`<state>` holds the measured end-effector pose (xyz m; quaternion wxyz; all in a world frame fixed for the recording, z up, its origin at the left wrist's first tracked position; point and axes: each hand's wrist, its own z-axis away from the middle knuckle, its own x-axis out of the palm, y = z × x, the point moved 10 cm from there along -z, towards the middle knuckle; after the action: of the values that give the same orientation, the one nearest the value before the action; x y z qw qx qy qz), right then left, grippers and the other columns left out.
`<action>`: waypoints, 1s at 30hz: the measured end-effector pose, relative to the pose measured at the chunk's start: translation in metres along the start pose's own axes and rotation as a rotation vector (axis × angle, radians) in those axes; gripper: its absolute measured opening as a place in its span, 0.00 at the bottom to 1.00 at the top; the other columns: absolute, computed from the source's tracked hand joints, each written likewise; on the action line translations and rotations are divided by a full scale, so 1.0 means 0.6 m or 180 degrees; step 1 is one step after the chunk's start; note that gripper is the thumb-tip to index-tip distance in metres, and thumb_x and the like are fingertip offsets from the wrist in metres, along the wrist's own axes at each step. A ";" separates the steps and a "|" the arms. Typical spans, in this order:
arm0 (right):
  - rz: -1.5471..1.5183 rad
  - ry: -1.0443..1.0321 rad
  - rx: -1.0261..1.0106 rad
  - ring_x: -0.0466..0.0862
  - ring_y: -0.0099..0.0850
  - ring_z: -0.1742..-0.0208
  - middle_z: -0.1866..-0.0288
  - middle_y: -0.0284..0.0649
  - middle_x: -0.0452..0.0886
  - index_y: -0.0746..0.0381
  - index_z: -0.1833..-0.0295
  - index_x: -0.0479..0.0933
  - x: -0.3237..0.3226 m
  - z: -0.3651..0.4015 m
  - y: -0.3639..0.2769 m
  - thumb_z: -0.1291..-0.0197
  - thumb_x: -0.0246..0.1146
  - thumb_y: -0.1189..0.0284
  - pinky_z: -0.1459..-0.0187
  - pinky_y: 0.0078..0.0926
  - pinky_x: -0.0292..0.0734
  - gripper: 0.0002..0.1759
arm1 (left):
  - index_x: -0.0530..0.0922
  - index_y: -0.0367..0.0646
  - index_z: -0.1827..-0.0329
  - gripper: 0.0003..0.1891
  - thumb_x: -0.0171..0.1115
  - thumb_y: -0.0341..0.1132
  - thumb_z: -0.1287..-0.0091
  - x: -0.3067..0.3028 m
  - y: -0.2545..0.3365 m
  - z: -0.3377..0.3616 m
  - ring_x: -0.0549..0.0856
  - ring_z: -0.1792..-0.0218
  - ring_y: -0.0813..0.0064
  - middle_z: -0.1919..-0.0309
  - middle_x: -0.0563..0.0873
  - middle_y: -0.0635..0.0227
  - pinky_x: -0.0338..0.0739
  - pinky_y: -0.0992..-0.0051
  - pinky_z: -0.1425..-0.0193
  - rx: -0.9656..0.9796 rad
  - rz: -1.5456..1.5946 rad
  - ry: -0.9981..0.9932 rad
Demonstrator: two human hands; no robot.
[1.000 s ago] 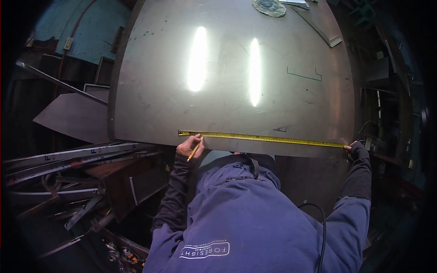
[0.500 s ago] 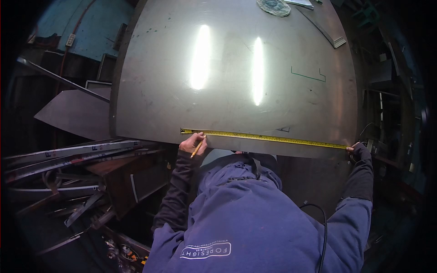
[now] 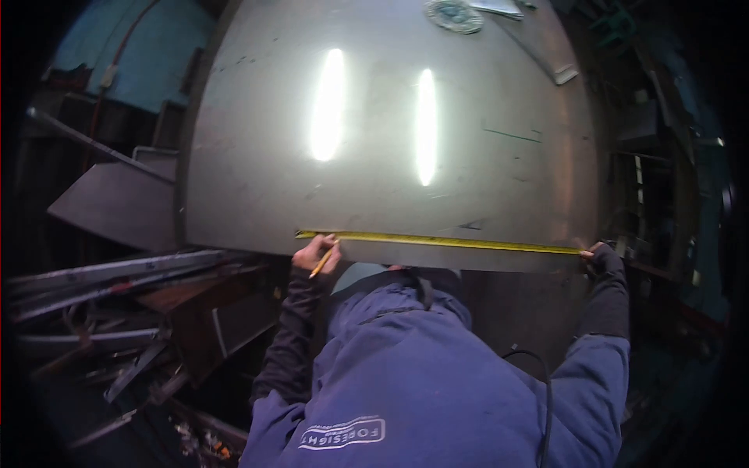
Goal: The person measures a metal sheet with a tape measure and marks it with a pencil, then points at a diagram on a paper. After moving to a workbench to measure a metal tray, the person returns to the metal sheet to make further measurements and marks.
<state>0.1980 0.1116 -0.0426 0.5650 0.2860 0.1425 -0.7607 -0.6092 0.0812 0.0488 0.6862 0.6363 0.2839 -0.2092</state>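
Note:
A yellow tape measure [image 3: 460, 242] is stretched along the near edge of a large metal sheet [image 3: 257, 187]. My left hand [image 3: 314, 254] is closed around a pencil [image 3: 320, 264], with its fingertips at the tape close to the tape's left end. Out at the right end, my right hand [image 3: 598, 257] is closed on the tape near the sheet's right corner. Whatever else lies in that palm is dark and hard to make out. Beyond the tape, a green line [image 3: 511, 135] is drawn on the sheet.
A round disc [image 3: 454, 15], papers [image 3: 499, 8] and a long strip with an angled end [image 3: 563, 75] lie at the sheet's far right. Metal lengths [image 3: 117, 269] are piled at left beside a brown box [image 3: 195, 308]. A dark cable [image 3: 546, 390] hangs over my sweatshirt.
The view has shifted slightly, moving the sheet and both hands a little left in the picture. Both hands keep about the same places along the tape.

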 end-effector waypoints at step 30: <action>-0.0052 0.0055 0.0413 0.81 0.30 0.69 0.72 0.42 0.84 0.61 0.64 0.85 -0.014 0.058 -0.033 0.45 0.64 0.47 0.64 0.33 0.75 0.25 | 0.77 0.38 0.67 0.07 0.65 0.30 0.45 -0.001 -0.001 0.003 0.87 0.60 0.61 0.63 0.86 0.54 0.79 0.72 0.56 -0.0076 0.0303 0.0124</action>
<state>0.1718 0.1058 -0.0120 0.5378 0.3274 0.1000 -0.7704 -0.6100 0.0790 0.0486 0.6972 0.6448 0.2691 -0.1605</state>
